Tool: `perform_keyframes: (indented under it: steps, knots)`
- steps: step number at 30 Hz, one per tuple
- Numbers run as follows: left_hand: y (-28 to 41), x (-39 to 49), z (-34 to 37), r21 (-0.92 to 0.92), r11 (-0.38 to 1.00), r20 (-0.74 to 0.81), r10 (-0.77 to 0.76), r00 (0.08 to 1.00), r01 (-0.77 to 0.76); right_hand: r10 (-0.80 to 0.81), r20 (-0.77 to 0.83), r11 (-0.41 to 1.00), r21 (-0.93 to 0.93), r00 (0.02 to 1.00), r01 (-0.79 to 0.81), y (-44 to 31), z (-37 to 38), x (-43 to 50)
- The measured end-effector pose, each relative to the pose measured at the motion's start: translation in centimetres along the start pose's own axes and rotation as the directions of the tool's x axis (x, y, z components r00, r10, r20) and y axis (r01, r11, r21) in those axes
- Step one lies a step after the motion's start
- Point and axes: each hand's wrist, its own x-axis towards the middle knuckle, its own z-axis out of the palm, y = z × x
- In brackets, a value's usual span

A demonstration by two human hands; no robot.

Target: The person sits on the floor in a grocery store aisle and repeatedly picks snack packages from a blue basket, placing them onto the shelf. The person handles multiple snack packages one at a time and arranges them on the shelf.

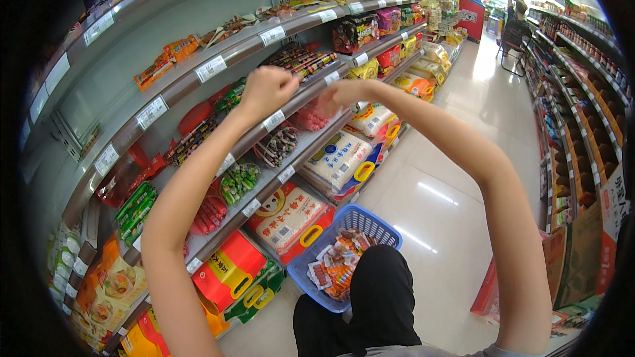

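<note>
My left hand (270,90), its fingers curled, is raised in front of the middle shelf, close to dark wrapped sausage sticks (302,59). Whether it holds anything cannot be seen. My right hand (337,96), somewhat blurred, is at the same shelf's edge, just above pink wrapped sausages (313,118); its grip is unclear. Bundles of dark sticks (278,146) and green-wrapped sticks (239,183) lie on the shelf below. A blue plastic basket (317,253) with small snack packets (342,263) stands on the floor by my knee.
Rice bags (287,218) fill the bottom shelf at left. Orange snack packets (171,54) lie on an upper shelf. Across the aisle, shelves (570,124) hold bottles, with cardboard boxes (578,258) nearer. A person (516,25) sits on a chair far down the aisle.
</note>
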Motion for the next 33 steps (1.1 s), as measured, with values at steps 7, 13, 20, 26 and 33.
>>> perform_keyframes:
  steps: [7,13,20,26,33]
  knots:
    - [-6.9,10.4,-1.4,0.384,0.884,-0.215,-0.196,0.957,0.268,-0.089,-0.781,0.994,-0.113,0.618,-0.001,-2.6,-8.8,2.9]
    - [-8.5,14.9,0.0,0.350,0.557,-0.079,-0.784,0.616,0.754,-0.120,-0.875,0.992,-0.125,0.469,0.022,-5.2,-12.8,4.9]
    - [-8.4,14.6,1.4,0.493,0.586,-0.067,-0.712,0.699,0.644,-0.082,-0.897,0.994,-0.041,0.434,0.103,-5.5,-14.7,10.5]
    - [-9.1,15.5,0.0,0.323,0.608,0.009,-0.768,0.640,0.725,-0.017,-0.864,0.997,-0.050,0.504,-0.051,-6.2,-14.1,12.6]
    - [-10.6,14.8,1.1,0.240,0.728,-0.211,-0.606,0.767,0.642,-0.028,-0.817,0.953,0.152,0.576,0.261,-4.9,-15.2,12.7]
